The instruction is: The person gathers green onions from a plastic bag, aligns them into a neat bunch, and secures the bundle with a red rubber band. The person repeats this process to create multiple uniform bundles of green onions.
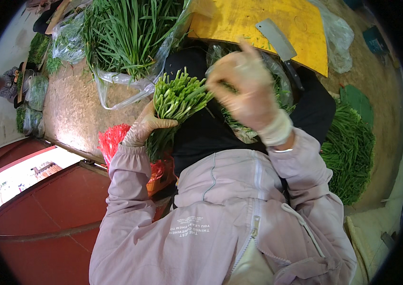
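Gloved in thin, pale material, my left hand (149,123) holds a bundle of green leafy stalks (178,96), cut ends up, with the leaves hanging below the hand. My right hand (242,85), gloved too and blurred, is just right of the bundle's cut ends; whether it grips anything is unclear. Beyond it a cleaver (276,39) with a black handle lies on a yellow board (223,26), the handle jutting over the near edge. Small green bits lie on the board. A large heap of long green leaves (130,35) stands in clear plastic at the upper left.
Red plastic strips (114,140) are beside my left forearm. Stacked green bundles (351,153) lie on the floor at the right. Greens and plastic lie between my legs. Another person (7,83) sits at the far left near bagged greens (37,92). A red metal door (59,199) is at the lower left.
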`<state>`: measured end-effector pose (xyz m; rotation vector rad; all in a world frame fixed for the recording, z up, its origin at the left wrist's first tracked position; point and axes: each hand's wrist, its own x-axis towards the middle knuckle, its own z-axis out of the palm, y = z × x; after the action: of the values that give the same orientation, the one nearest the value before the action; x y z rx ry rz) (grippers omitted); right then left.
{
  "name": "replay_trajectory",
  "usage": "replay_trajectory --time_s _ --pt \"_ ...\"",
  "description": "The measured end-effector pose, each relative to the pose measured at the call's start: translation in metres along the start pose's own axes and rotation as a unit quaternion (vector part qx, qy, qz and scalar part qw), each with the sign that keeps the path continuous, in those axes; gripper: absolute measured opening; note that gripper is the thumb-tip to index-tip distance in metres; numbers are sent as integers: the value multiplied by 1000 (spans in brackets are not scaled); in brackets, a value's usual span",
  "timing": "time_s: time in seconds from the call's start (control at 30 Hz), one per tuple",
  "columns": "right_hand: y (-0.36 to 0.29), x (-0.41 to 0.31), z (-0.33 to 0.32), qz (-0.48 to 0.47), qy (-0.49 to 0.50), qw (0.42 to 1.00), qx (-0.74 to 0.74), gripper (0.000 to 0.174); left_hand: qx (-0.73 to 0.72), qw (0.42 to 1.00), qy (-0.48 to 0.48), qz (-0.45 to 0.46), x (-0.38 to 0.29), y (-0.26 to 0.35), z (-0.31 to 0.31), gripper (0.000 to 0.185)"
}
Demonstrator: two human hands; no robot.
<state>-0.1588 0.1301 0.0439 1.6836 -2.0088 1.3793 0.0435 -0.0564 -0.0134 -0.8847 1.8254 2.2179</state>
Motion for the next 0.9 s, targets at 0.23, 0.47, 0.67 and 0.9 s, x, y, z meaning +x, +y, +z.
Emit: replay_trajectory --time_s 0.23,0.47,0.67,0.9 --pt "51 -61 -142 246 159 951 95 4 -30 1000 3 9 -3 -7 -4 83" --pt "58 -122 -106 243 -256 918 -182 11 20 1000 3 8 0 -2 -1 84" --pt "1 -44 -21 76 -85 993 16 10 52 998 5 18 -3 6 11 95" --pt "-20 -4 30 32 -136 990 28 17 1 1000 -9 30 -4 2 15 95"
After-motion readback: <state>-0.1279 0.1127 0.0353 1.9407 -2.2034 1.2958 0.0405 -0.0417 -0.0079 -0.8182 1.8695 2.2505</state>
